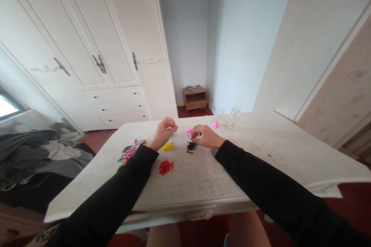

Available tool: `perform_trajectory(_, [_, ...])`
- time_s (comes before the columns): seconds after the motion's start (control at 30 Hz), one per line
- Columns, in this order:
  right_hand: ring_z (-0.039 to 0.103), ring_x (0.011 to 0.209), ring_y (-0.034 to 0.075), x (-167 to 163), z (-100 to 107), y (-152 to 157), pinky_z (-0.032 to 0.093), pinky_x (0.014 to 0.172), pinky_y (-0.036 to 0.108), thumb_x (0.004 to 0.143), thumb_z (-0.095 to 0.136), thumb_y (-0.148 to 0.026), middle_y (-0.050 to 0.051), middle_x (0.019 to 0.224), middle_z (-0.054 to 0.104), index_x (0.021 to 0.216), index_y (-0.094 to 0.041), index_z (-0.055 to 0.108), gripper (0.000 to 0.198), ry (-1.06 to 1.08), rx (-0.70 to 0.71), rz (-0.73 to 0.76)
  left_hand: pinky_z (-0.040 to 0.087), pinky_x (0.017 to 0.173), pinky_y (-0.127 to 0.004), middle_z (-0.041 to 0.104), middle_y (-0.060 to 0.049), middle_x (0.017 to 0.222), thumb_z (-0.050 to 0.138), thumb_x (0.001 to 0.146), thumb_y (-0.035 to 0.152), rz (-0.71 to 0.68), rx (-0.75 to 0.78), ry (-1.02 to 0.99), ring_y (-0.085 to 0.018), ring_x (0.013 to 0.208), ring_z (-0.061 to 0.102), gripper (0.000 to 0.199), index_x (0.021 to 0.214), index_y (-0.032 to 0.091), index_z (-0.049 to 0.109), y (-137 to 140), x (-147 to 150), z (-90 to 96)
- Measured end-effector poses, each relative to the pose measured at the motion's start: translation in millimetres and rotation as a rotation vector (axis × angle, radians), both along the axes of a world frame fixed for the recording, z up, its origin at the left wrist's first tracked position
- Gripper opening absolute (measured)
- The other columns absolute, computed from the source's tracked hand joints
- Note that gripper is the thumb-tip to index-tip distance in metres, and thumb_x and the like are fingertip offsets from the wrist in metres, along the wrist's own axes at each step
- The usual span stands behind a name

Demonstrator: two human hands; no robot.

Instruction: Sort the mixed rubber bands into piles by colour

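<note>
My left hand [165,131] is raised over the table with thumb and fingers pinched together; anything between them is too small to make out. Below it lie a yellow pile [167,146] of what look like small elastic bands and a sliver of blue [173,134], partly hidden. My right hand [205,136] is closed in a pinch, with a thin black band [189,136] at its fingertips. Just under it sits a black pile [191,146] of bands. A pink pile [189,131] is partly behind its fingers. Nearer me is a red pile [166,167].
A mixed heap of coloured bands [131,152] lies at the table's left. Toward the far edge stand a clear glass jar [234,119] and a round pink item [215,124]. The white table [197,189] has a raised front edge. Dark clothes [58,162] are heaped to the left.
</note>
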State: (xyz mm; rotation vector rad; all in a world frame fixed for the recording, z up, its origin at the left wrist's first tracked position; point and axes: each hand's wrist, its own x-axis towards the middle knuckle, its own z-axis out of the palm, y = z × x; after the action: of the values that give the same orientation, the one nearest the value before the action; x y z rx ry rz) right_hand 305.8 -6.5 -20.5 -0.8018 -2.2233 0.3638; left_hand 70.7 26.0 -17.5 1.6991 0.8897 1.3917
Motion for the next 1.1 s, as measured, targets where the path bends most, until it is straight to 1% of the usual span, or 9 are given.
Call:
perform_trajectory(0.33, [0.058,0.071,0.012,1,5,-4,0.043,0.069,0.023,0.069,0.068,0.001,0.0,0.073,0.063,0.068,-0.014,0.07,0.015,-0.021,-0.021,0.033,0.045,0.065,-0.026,0.065,0.001,0.073,0.077,0.067,0.026,0.008,-0.011,0.046,-0.013,0.068,0.06,0.028,0.085,0.018,0.056,1,-2,-3.2])
perform_trajectory(0.6, [0.056,0.068,0.011,1,8,-7,0.043,0.067,0.023,0.069,0.07,-0.002,0.0,0.072,0.063,0.068,-0.015,0.07,0.013,-0.063,-0.045,0.039,0.046,0.062,-0.026,0.063,0.001,0.074,0.075,0.069,0.027,0.0,-0.019,0.065,-0.014,0.067,0.06,0.028,0.086,0.019,0.055,-3,-1,0.3])
perform_trajectory(0.73, [0.055,0.069,0.011,1,7,-8,0.043,0.068,0.024,0.072,0.071,-0.006,0.0,0.072,0.063,0.068,-0.015,0.069,0.011,-0.069,-0.049,0.044,0.044,0.058,-0.024,0.063,0.0,0.075,0.074,0.069,0.027,0.014,-0.008,0.076,-0.014,0.068,0.06,0.027,0.086,0.019,0.055,-4,-1,0.8])
perform_trajectory(0.83, [0.054,0.068,0.012,2,7,-7,0.042,0.068,0.025,0.074,0.069,-0.007,0.0,0.071,0.062,0.067,-0.016,0.068,0.011,-0.053,-0.037,0.007,0.041,0.057,-0.023,0.063,0.0,0.075,0.074,0.07,0.026,0.039,0.019,0.089,-0.014,0.07,0.06,0.025,0.086,0.019,0.056,-3,-3,2.0])
perform_trajectory(0.93, [0.052,0.066,0.012,3,5,-3,0.04,0.067,0.025,0.078,0.068,-0.01,-0.001,0.069,0.061,0.067,-0.016,0.066,0.012,-0.048,-0.024,-0.034,0.041,0.06,-0.023,0.062,0.0,0.076,0.071,0.073,0.025,0.087,0.084,0.107,-0.014,0.071,0.061,0.021,0.087,0.019,0.056,-1,-7,5.9])
perform_trajectory(1.1, [0.051,0.066,0.012,6,1,2,0.039,0.065,0.026,0.085,0.064,-0.02,0.0,0.071,0.06,0.071,-0.015,0.065,0.015,-0.025,-0.011,-0.09,0.043,0.063,-0.024,0.062,0.0,0.079,0.068,0.077,0.024,0.182,0.182,0.098,-0.013,0.071,0.059,0.018,0.089,0.019,0.056,-3,-14,19.2])
